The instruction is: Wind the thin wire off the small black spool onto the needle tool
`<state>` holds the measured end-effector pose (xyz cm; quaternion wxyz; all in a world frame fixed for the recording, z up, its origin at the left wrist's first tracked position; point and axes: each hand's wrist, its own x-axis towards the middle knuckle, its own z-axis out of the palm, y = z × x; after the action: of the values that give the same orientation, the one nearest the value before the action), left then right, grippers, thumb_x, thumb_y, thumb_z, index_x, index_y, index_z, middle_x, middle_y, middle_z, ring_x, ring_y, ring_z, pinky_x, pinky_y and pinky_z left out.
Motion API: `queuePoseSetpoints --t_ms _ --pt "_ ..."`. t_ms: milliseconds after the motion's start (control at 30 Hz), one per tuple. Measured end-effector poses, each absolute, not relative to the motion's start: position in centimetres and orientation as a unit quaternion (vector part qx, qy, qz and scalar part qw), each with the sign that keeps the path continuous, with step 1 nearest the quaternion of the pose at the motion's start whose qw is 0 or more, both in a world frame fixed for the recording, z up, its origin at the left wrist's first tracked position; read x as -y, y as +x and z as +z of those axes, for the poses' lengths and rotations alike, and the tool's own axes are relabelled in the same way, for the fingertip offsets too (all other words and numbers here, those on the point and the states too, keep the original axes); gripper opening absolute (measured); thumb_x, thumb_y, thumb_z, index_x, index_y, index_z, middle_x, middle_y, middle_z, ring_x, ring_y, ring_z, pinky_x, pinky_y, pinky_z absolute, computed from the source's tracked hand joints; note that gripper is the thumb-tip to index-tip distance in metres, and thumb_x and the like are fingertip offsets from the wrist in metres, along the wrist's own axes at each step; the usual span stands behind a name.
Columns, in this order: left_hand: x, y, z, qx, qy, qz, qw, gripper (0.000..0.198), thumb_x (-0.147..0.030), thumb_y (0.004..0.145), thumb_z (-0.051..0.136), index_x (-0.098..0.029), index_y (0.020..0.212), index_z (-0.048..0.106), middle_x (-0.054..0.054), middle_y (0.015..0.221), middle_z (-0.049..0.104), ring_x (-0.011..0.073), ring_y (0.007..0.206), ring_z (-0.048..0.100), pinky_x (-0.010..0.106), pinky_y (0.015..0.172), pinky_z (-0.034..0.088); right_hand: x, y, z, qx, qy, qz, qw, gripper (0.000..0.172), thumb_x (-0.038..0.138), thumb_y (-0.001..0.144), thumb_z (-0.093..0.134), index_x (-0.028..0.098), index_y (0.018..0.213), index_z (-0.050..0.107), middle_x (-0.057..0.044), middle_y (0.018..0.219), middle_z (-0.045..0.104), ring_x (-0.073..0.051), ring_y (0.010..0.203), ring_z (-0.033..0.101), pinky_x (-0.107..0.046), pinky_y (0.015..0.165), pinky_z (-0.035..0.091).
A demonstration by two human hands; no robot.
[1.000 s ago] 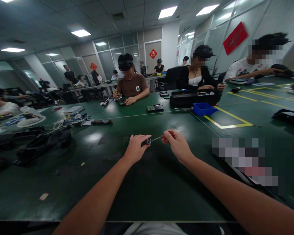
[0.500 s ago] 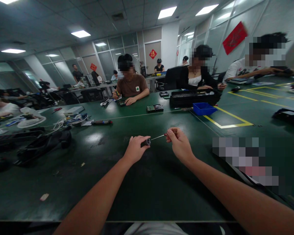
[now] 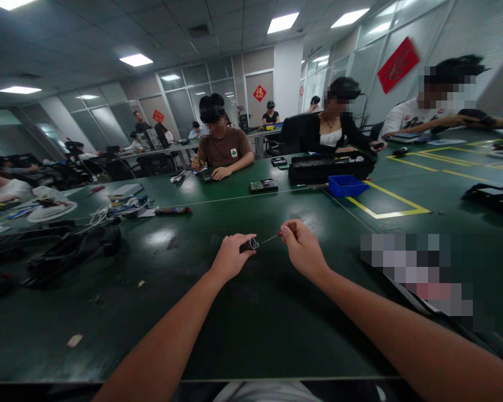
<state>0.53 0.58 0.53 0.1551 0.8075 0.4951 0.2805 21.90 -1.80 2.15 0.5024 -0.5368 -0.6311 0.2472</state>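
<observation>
Near the middle of the green table (image 3: 251, 324), my left hand (image 3: 230, 254) grips a small black cylinder (image 3: 250, 245) between thumb and fingers, its round end turned to the right. My right hand (image 3: 302, 245) is closed around the handle of a thin screwdriver (image 3: 271, 238), which has a bit of red near the fingers. The shaft slants down to the left, its tip close to the cylinder's round end. Whether the tip touches it I cannot tell. Both hands are above the table surface.
A blue tray (image 3: 347, 186) and a long black housing (image 3: 331, 168) lie beyond my right hand. A circuit board (image 3: 264, 186) and a dark tool (image 3: 173, 211) are further back. Black parts (image 3: 77, 248) lie at left. Several people sit around.
My right hand has shifted slightly left, bringing the screwdriver closer to the cylinder. My left hand still holds the cylinder in nearly the same spot.
</observation>
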Motion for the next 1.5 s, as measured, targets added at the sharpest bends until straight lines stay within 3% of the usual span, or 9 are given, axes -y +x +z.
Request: queuePoseSetpoints --t_ms 300,467,567,700,900,1100,1300,1400,1500 --pt "-1.5 0.4 0.0 -0.510 0.695 0.423 0.279 0.039 -0.024 0.083 0.067 -0.023 0.122 0.063 0.007 0.122 0.066 0.0232 0.111 0.061 0.038 0.099 0.045 2.0 21.9 2.3 0.618 -0.530 0.253 0.522 0.024 0.044 0.095 0.046 0.024 0.098 0.058 -0.005 0.088 0.066 -0.022 0.079 0.061 -0.036 0.070 0.045" --pt "-1.9 0.1 -0.2 -0.512 0.616 0.478 0.359 0.035 -0.028 0.088 0.056 -0.019 0.122 0.056 0.008 0.108 0.066 0.0182 0.089 0.063 0.031 0.077 0.050 2.0 21.8 2.1 0.625 -0.521 0.265 0.518 0.025 0.042 0.096 0.046 0.024 0.107 0.058 -0.006 0.093 0.067 -0.023 0.084 0.063 -0.037 0.073 0.047" --pt "-1.3 0.1 0.4 -0.535 0.655 0.431 0.315 0.029 -0.037 0.089 0.056 -0.019 0.111 0.060 0.005 0.091 0.065 0.0177 0.076 0.060 0.030 0.068 0.047 1.9 21.8 1.8 0.626 -0.515 0.266 0.522 0.025 0.043 0.095 0.047 0.024 0.107 0.059 -0.007 0.094 0.068 -0.024 0.086 0.064 -0.038 0.074 0.048" --pt "-0.2 0.8 1.1 -0.516 0.763 0.335 0.199 0.019 -0.037 0.087 0.060 -0.020 0.093 0.066 0.005 0.092 0.067 0.0214 0.085 0.061 0.034 0.078 0.047 1.7 21.7 1.6 0.631 -0.513 0.259 0.521 0.024 0.043 0.096 0.046 0.025 0.106 0.058 -0.007 0.096 0.068 -0.024 0.088 0.064 -0.039 0.075 0.048" --pt "0.0 2.5 -0.1 -0.528 0.816 0.203 0.118 0.035 -0.036 0.092 0.052 -0.027 0.123 0.065 0.008 0.103 0.064 0.0249 0.090 0.062 0.037 0.081 0.049 1.9 21.7 1.7 0.643 -0.519 0.243 0.508 0.023 0.041 0.096 0.045 0.025 0.106 0.058 -0.006 0.094 0.068 -0.024 0.085 0.065 -0.038 0.074 0.048" --pt "-0.6 2.8 -0.2 -0.540 0.821 0.165 0.090 0.026 -0.036 0.092 0.051 -0.025 0.103 0.073 0.010 0.096 0.066 0.0264 0.086 0.063 0.038 0.078 0.049 1.9 21.7 1.5 0.642 -0.517 0.248 0.509 0.024 0.042 0.096 0.045 0.024 0.107 0.058 -0.007 0.097 0.069 -0.023 0.087 0.065 -0.038 0.075 0.049" --pt "-0.9 1.1 0.4 -0.548 0.768 0.270 0.194 0.024 -0.038 0.088 0.056 -0.025 0.095 0.075 0.008 0.091 0.073 0.0253 0.083 0.066 0.036 0.077 0.049 1.7 21.7 1.4 0.638 -0.506 0.256 0.520 0.022 0.040 0.096 0.046 0.025 0.104 0.058 -0.005 0.092 0.069 -0.023 0.085 0.066 -0.038 0.076 0.049" --pt "-1.3 0.5 0.6 -0.550 0.712 0.330 0.286 0.025 -0.036 0.088 0.055 -0.023 0.098 0.074 0.007 0.090 0.071 0.0200 0.072 0.063 0.030 0.066 0.048 1.7 21.6 1.4 0.638 -0.510 0.254 0.518 0.022 0.041 0.095 0.046 0.024 0.104 0.059 -0.005 0.090 0.069 -0.023 0.084 0.066 -0.038 0.076 0.048" --pt "-1.7 0.2 0.9 -0.553 0.604 0.400 0.412 0.027 -0.034 0.088 0.050 -0.021 0.100 0.070 0.006 0.087 0.067 0.0130 0.058 0.056 0.023 0.049 0.038 1.8 21.7 1.5 0.638 -0.513 0.260 0.513 0.023 0.042 0.095 0.047 0.025 0.105 0.059 -0.005 0.090 0.069 -0.023 0.085 0.066 -0.038 0.075 0.048"
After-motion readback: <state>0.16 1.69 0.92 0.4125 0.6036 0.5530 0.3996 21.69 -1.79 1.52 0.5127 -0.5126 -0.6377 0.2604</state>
